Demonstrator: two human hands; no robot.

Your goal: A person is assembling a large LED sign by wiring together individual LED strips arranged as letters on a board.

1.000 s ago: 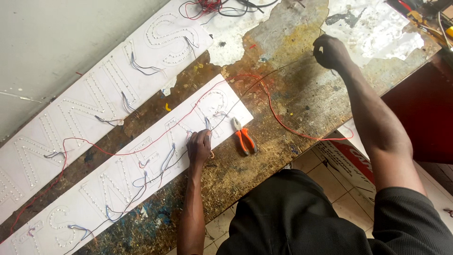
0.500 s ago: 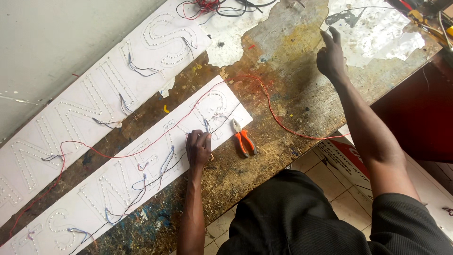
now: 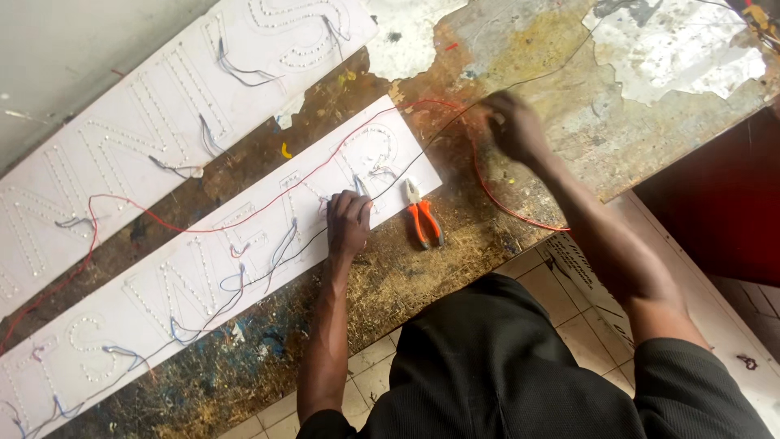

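Right hand drawn nearer, black wire between hands

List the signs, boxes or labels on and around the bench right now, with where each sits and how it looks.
Near sign panel: long white board under the left hand, dotted letter outlines, red, black and blue wires.
Far sign panel: same white dotted board, lying parallel behind it.
Cardboard box: on the floor under the right arm, white with dark print.
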